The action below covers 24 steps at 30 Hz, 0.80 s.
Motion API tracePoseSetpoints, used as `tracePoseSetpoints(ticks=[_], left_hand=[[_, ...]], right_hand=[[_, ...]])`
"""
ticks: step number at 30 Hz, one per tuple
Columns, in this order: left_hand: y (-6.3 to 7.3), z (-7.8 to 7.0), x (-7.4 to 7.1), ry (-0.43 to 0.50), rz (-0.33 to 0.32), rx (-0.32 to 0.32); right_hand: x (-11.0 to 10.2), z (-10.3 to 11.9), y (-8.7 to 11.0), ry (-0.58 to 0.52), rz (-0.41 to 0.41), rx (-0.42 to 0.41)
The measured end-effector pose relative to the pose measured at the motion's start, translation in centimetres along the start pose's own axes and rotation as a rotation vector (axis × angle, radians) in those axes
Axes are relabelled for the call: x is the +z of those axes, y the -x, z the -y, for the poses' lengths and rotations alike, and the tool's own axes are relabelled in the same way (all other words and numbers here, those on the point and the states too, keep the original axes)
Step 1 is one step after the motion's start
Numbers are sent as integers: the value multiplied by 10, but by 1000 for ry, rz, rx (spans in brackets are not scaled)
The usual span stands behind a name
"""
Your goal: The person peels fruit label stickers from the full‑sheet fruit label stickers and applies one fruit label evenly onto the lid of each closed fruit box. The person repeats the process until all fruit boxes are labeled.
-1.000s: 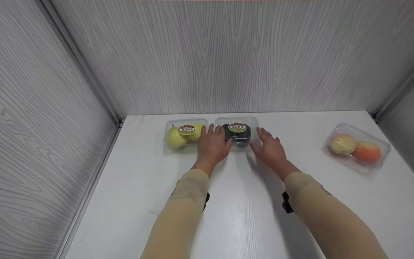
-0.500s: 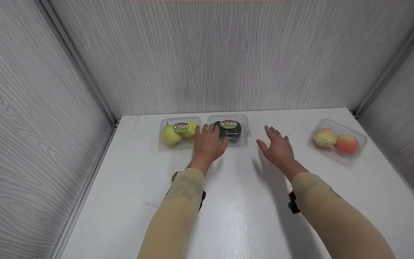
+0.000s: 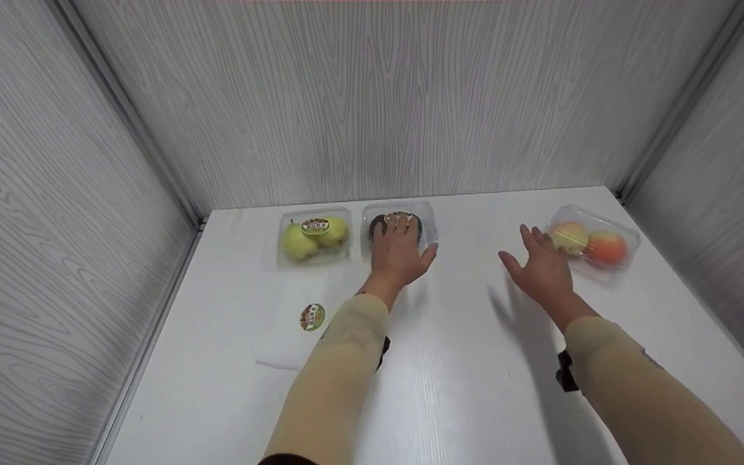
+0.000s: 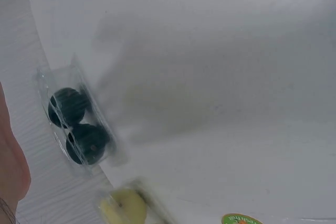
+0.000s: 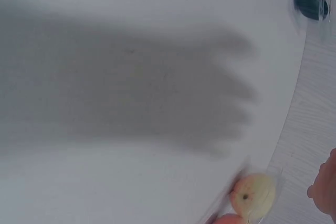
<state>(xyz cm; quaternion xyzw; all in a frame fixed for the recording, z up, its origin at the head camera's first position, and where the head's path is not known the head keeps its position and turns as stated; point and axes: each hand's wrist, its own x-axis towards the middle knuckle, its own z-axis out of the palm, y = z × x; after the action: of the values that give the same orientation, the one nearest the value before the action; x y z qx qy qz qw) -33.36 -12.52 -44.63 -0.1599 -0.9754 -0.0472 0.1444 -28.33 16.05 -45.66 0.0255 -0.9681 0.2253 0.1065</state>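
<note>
Presently, the left hand (image 3: 400,253) and right hand (image 3: 545,268) are empty, fingers extended; the apple box (image 3: 593,239) sits skewed on the counter (image 3: 459,361), right of the dark-fruit box (image 4: 77,121), where a low right-hand sweep could knock it.

On the white table (image 3: 449,387) sits a box of pears (image 3: 314,239). At its three o'clock is a box of dark balls (image 4: 76,121), then farther a box of reddish fruit (image 3: 593,244); at six, a sticker (image 3: 312,317).

The middle box (image 3: 428,223) lies between the pear box (image 3: 331,258) and the rightmost box (image 3: 594,222).
</note>
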Motion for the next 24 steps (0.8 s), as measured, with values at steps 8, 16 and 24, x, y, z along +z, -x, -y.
tracePoseSetpoints(ticks=[8, 16, 24], left_hand=[[-15, -43, 3, 18, 89, 14], [-38, -92, 16, 37, 101, 87], [-52, -114, 23, 91, 102, 95]], right_hand=[[-26, -37, 13, -18, -21, 73], [-44, -88, 35, 0, -121, 104], [-51, -113, 35, 20, -108, 145]])
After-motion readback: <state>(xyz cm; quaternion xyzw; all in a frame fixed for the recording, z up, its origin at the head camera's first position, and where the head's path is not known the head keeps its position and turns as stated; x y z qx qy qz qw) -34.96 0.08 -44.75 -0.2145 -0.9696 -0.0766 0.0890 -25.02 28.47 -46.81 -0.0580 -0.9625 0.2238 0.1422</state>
